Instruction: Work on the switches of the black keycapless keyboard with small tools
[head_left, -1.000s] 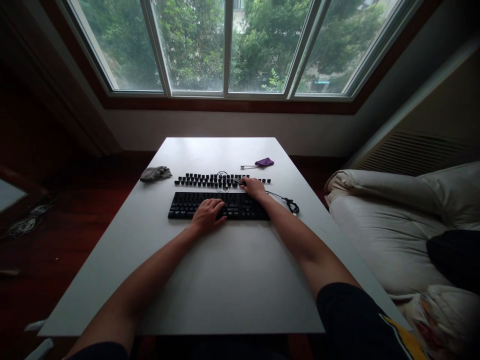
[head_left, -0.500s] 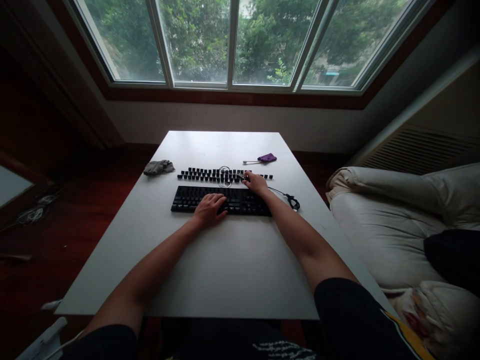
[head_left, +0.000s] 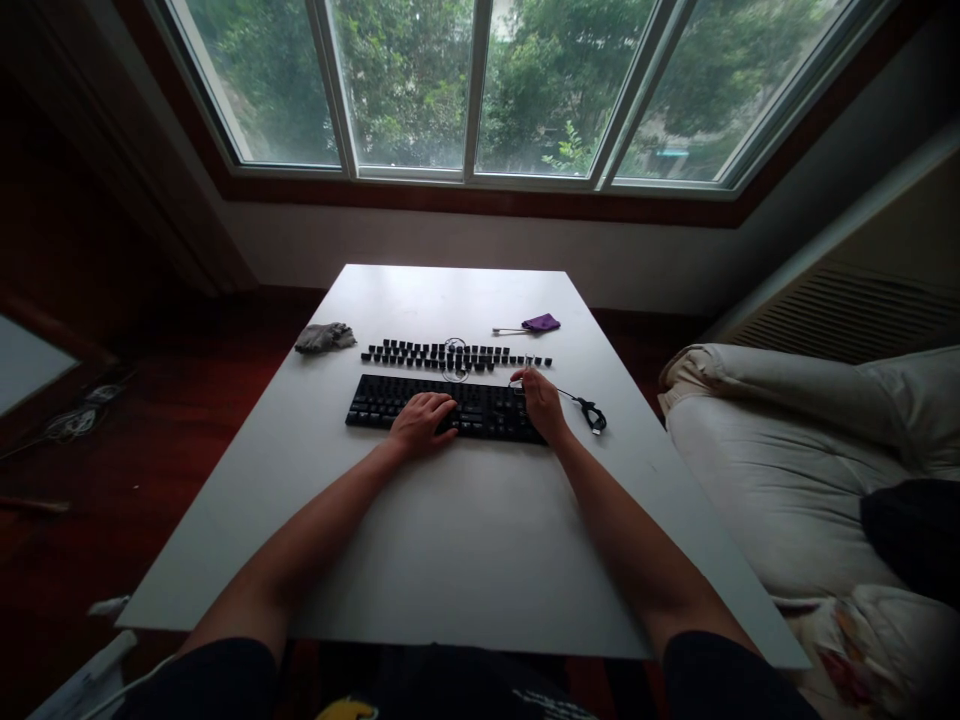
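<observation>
A black keyboard (head_left: pixel 405 400) lies on the white table, its cable coming out at the right. My left hand (head_left: pixel 422 420) rests flat on the middle of it, fingers stretched out. Over the keyboard's right part, my right hand (head_left: pixel 543 402) has its fingers pinched round a small, thin metal tool that looks like a wire keycap puller (head_left: pixel 517 382); its details are too small to make out. Behind the keyboard, loose black keycaps (head_left: pixel 420 353) stand in rows. Two thin rings (head_left: pixel 455 345) lie among these caps.
A grey crumpled cloth (head_left: pixel 325 338) lies at the table's left. Farther back on the right are a purple cloth (head_left: pixel 541 322) and a thin stick (head_left: pixel 510 331). The coiled cable (head_left: pixel 592 415) sits right of the keyboard. A pale sofa (head_left: pixel 765 470) stands beside the table (head_left: pixel 450 540).
My right hand has drawn back from the keycap rows to the keyboard's right part, the small tool still in its fingers. My left hand stays on the keyboard. The view has shifted slightly.
</observation>
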